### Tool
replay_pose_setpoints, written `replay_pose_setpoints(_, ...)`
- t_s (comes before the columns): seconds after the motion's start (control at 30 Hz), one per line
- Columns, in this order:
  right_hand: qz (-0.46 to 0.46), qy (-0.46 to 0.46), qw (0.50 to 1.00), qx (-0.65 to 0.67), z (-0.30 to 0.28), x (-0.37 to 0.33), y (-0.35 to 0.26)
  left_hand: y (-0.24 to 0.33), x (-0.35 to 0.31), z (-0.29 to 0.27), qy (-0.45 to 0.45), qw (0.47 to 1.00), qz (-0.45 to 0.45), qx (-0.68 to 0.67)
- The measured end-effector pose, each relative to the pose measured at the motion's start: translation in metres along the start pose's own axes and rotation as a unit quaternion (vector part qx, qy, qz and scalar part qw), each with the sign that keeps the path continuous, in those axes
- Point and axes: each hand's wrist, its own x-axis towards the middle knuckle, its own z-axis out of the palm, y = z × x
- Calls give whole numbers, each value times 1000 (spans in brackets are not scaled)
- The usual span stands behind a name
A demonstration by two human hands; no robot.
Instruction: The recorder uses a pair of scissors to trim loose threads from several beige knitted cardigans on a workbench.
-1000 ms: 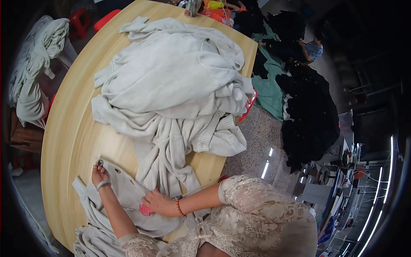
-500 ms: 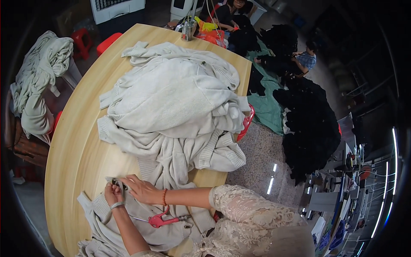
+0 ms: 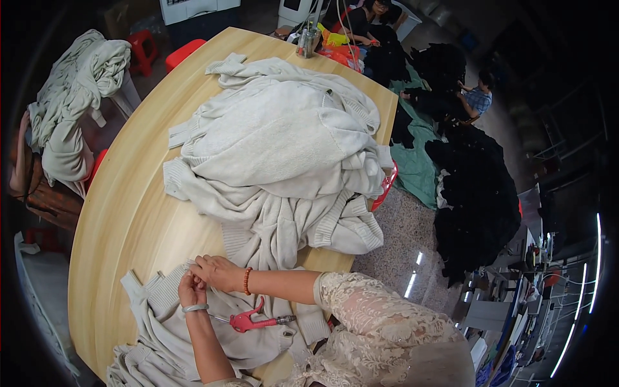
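Note:
My left hand and my right hand meet over a pale grey knitted sweater at the table's near side. Both are closed, fingers pinched together at the top edge of the sweater's ribbed part; the exact spot between the fingertips is hidden. A red air blow gun with a thin metal nozzle and a metal hose fitting lies on the sweater, just below my right wrist. Beyond my hands, a large heap of similar pale sweaters covers the middle of the table.
The wooden table has a curved left edge. More pale garments hang at the left beside a person's arm. Red stools stand behind. Dark garments and green cloth lie right, where another person sits.
My hands have drawn together, the right closing its fingers beside the left; the fabric edge with dark spots is now covered. The whole view has shifted slightly, revealing a person's arm at far left.

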Motion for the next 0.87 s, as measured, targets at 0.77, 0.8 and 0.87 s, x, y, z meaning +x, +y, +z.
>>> replay_pose_setpoints(0.77, -22, 48, 999, 5, 41, -7, 28, -6, -29, -3, -44, 993, -27, 103)
replay_pose_setpoints(0.8, -37, 93, 991, -88, 41, -4, 46, -13, -33, 6, -47, 991, -57, 108)
replay_pose_setpoints(0.87, -29, 29, 998, -39, 44, 9, 63, -21, -41, 10, -23, 983, -53, 172)
